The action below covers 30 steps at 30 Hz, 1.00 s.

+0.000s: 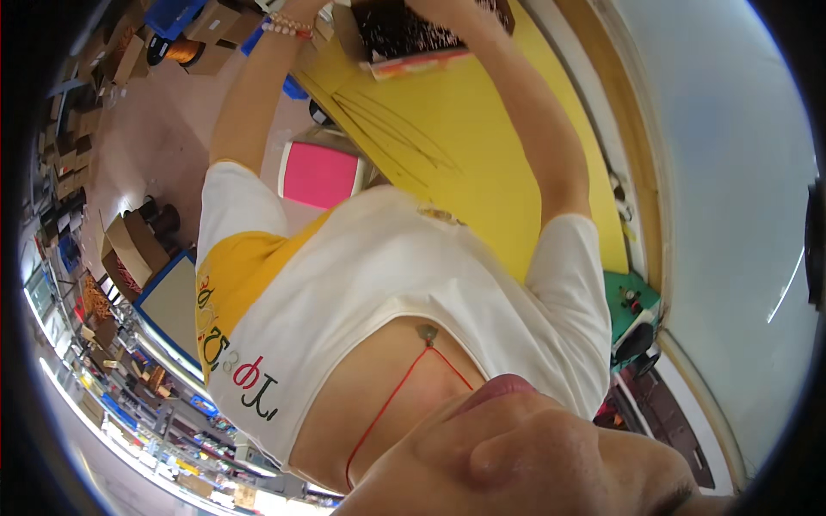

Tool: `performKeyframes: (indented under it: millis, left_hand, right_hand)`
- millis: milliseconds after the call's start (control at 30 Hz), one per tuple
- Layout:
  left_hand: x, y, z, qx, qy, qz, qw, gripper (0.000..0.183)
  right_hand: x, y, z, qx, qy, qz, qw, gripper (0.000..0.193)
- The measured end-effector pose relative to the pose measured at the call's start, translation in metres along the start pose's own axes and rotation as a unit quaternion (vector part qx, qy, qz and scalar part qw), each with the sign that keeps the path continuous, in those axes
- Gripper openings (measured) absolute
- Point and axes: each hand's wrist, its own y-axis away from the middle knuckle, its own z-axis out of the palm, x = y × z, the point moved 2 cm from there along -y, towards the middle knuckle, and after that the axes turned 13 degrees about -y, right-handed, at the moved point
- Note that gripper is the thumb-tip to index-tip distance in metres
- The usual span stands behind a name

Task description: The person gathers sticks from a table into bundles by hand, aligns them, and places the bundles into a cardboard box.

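At the top edge, a cardboard box (422, 63) stands on a yellow tabletop (508, 129). It holds a dark mass of small pieces with pale ends, too small to name. My right hand (447, 12) reaches over the box, its fingers cut off by the picture's edge. My left hand (303, 7) is beside the box's left side, mostly beyond the edge, with a beaded bracelet (288, 26) at the wrist. What either hand holds, if anything, is hidden. Several long thin dark strands (387, 125) lie along the table's left part.
A stool with a pink seat (321, 175) stands left of the table. Cardboard boxes (133, 249), a spool of orange wire (182, 53) and a blue bin (175, 15) are on the floor to the left. A pale panel (731, 172) rises at right, near a green surface (632, 292) holding small items.
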Motion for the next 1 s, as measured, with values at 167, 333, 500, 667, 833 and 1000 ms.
performKeyframes:
  millis: [167,333,500,667,833,1000]
  left_hand:
    - [0.039,0.071,0.021,0.515,-0.062,0.180,0.836,0.021]
    - [-0.072,0.195,0.129,0.112,-0.340,0.333,0.872,0.031]
    - [-0.125,0.175,0.237,-0.189,-0.320,0.336,0.865,0.032]
    - [-0.227,0.187,0.287,-0.373,-0.450,0.244,0.774,0.058]
    - [-0.225,0.217,0.326,-0.484,-0.654,0.208,0.543,0.092]
    - [-0.234,0.239,0.319,-0.512,-0.654,0.250,0.498,0.076]
  right_hand:
    - [-0.082,0.103,-0.115,0.180,-0.158,0.075,0.968,0.028]
    - [0.083,0.350,-0.010,0.107,-0.087,0.199,0.970,0.036]
    - [0.070,0.652,0.075,-0.036,-0.078,0.545,0.834,0.045]
    - [0.023,0.751,0.114,-0.153,-0.072,0.600,0.782,0.062]
    - [0.001,0.767,0.128,-0.237,0.013,0.555,0.797,0.078]
    - [0.004,0.750,0.158,-0.234,0.063,0.447,0.861,0.063]
